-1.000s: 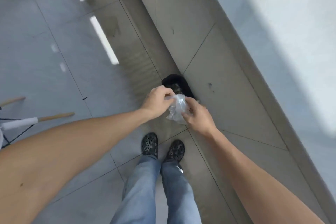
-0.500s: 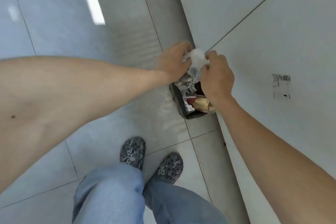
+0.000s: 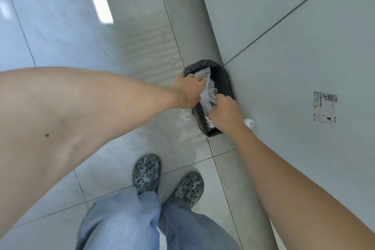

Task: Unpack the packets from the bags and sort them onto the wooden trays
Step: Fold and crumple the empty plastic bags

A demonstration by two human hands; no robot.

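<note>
Both hands have dropped from above the black bin down into its mouth. The left hand pinches the clear plastic bag at ten o'clock; the right hand, fingers curled shut, presses it at five o'clock.

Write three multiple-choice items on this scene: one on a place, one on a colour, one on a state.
1. Where does the bin stand?
A. against the wall
B. on a chair
C. on a table

2. What colour is the bin's liner?
A. red
B. black
C. yellow

3. What do the left hand and right hand hold?
A. nothing
B. a book
C. a clear plastic bag

Answers: 1 A, it sits on the floor at the wall's foot; 2 B, dark plastic wraps its rim; 3 C, both grips pinch the crumpled film over the bin.
</note>
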